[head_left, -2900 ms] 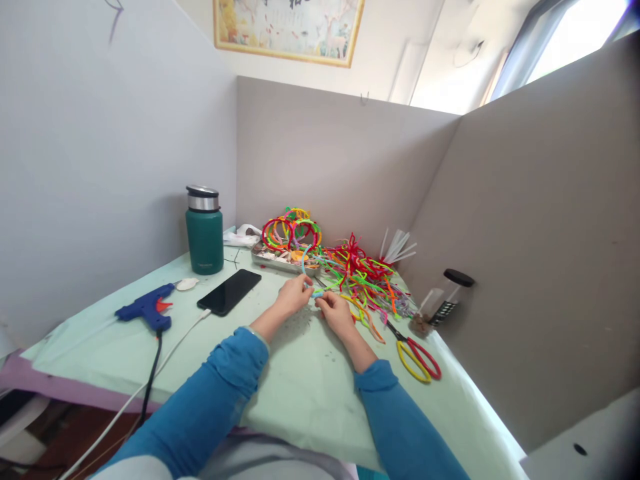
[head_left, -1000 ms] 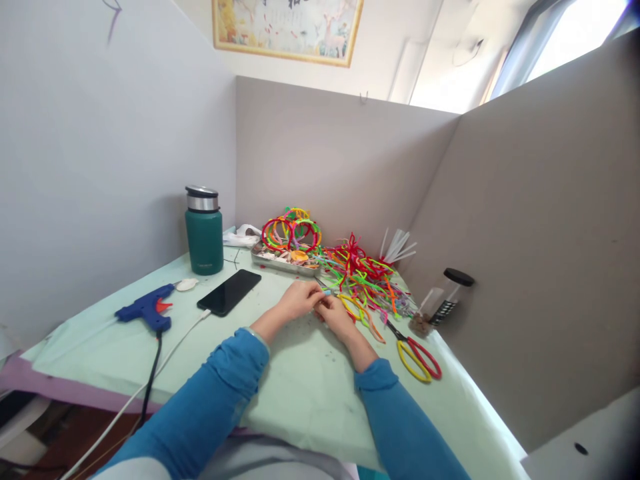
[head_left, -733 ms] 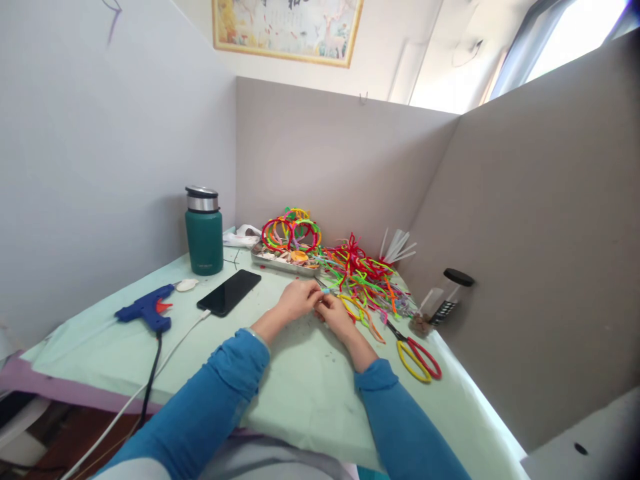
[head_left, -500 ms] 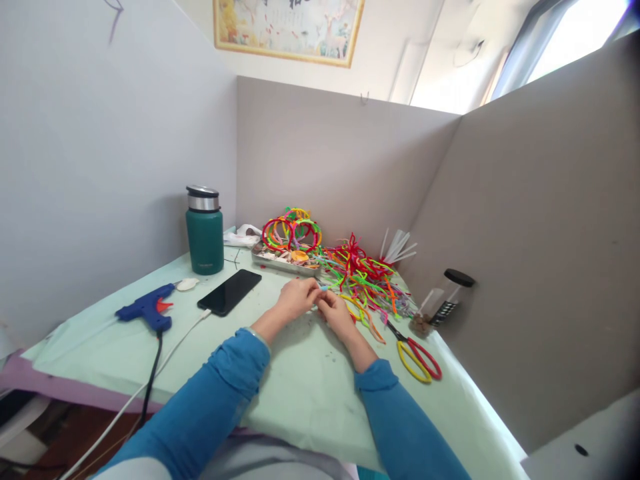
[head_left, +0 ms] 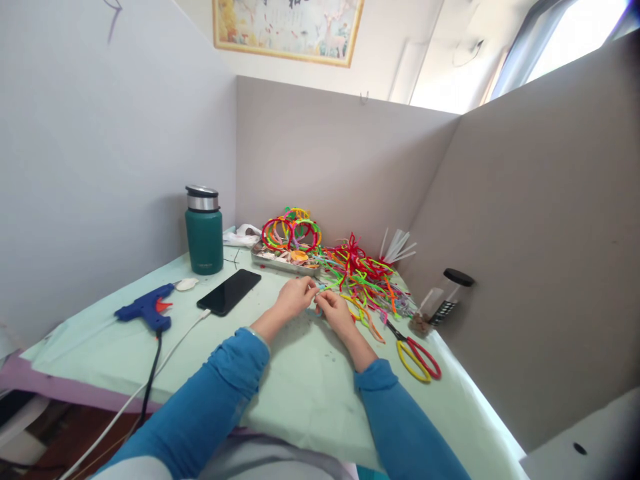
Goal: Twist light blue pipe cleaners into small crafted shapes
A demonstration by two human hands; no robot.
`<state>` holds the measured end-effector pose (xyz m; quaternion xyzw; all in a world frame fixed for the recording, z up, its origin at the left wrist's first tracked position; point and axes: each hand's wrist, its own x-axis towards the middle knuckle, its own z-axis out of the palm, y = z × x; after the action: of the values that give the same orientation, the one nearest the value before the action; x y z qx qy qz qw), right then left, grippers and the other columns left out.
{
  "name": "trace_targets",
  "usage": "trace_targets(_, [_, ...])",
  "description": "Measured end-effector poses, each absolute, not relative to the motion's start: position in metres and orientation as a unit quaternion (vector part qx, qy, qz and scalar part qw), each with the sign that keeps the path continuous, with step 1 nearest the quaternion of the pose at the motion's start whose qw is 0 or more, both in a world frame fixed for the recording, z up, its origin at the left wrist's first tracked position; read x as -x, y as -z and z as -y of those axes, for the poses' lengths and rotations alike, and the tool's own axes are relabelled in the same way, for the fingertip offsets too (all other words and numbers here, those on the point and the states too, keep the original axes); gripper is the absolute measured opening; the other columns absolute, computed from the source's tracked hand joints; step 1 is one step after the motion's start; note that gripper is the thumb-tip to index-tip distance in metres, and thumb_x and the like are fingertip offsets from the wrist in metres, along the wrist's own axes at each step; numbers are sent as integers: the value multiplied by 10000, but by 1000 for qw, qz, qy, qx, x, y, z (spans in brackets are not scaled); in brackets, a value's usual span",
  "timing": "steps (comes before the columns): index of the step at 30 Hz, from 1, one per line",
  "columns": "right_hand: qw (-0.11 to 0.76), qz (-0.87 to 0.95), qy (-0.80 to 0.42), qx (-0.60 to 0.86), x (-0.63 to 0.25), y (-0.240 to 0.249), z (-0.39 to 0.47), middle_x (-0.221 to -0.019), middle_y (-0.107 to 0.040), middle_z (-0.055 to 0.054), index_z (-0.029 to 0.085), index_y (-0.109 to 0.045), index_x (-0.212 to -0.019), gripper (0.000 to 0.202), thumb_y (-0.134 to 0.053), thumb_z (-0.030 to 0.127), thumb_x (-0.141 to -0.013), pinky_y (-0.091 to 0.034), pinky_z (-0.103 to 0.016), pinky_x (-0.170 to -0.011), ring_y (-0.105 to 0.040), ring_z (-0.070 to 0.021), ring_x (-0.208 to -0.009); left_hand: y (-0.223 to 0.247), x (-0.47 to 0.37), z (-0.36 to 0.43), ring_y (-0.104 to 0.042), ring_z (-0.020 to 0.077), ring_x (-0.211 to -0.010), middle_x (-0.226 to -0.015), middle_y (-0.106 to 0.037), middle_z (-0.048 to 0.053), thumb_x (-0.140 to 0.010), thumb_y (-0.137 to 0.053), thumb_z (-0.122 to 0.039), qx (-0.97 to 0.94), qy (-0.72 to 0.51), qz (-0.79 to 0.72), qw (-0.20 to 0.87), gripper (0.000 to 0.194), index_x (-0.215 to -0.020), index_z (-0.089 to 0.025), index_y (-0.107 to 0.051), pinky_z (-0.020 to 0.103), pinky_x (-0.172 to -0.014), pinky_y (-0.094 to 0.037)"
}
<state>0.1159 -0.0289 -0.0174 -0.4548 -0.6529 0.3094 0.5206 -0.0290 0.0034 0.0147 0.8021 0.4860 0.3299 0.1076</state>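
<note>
My left hand [head_left: 295, 297] and my right hand [head_left: 336, 312] meet above the middle of the table, fingertips almost touching. Both are closed in a pinch on a small light-blue pipe cleaner [head_left: 321, 289]; most of it is hidden by the fingers. Just beyond my hands, a tangled heap of colourful pipe cleaners [head_left: 357, 267] spreads to the right. A few yellow and orange strands lie beside my right hand. Scissors [head_left: 419, 359] with one yellow and one red handle rest to the right of that hand.
A metal tray [head_left: 285, 265] holds bits and pipe-cleaner rings [head_left: 277, 233]. At left are a green bottle [head_left: 204, 241], a black phone [head_left: 230, 292] on a white cable and a blue glue gun [head_left: 145, 308]. White sticks [head_left: 399, 247] and a clear jar [head_left: 445, 300] stand at right.
My fingers have shifted slightly around the light-blue pipe cleaner, and a bit of it now shows lower between them. Everything else on the table stays put.
</note>
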Motion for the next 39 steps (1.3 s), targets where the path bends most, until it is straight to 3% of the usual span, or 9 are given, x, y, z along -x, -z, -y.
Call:
trace_targets(5, [547, 619, -341, 450, -115, 13, 32, -528, -507, 38, 193, -536, -650, 203, -548, 364, -758, -361, -239, -546, -468, -124, -531, -14, 29, -4, -606, 156, -718, -800, -701, 43, -855, -476, -323, -805, -338, -474, 112, 227, -894, -189, -655, 229, -644, -392])
trace_targets(10, [554, 592, -353, 466, -115, 14, 31, -469, -388, 72, 197, -561, -689, 233, -569, 425, -734, -298, -226, -456, -357, -101, -447, -15, 29, -4, -605, 156, -732, -800, -705, 41, -848, -481, -327, -809, -327, -477, 110, 229, -853, -192, -667, 233, -661, -396])
trace_targets(22, [543, 598, -374, 455, -116, 18, 30, -485, -421, 69, 202, -571, -747, 267, -591, 468, -748, -292, -225, -395, -336, -89, -387, -17, 30, -3, -616, 176, -773, -829, -713, 62, -840, -477, -324, -800, -312, -502, 102, 246, -864, -189, -682, 246, -672, -400])
trace_targets(29, [552, 618, -273, 488, -119, 19, 27, -573, -542, 19, 185, -624, -720, 261, -572, 438, -758, -377, -238, -518, -490, -140, -560, -16, 30, -4, -612, 175, -794, -857, -714, 55, -831, -486, -330, -809, -290, -503, 95, 241, -869, -207, -690, 249, -694, -400])
trace_targets(39, [552, 633, -221, 497, -120, 21, 23, -667, -615, -1, 164, -646, -693, 253, -561, 393, -761, -404, -256, -649, -537, -158, -673, -18, 30, 0, -626, 182, -814, -881, -719, 53, -845, -431, -308, -837, -220, -496, 62, 287, -887, -225, -702, 246, -703, -418])
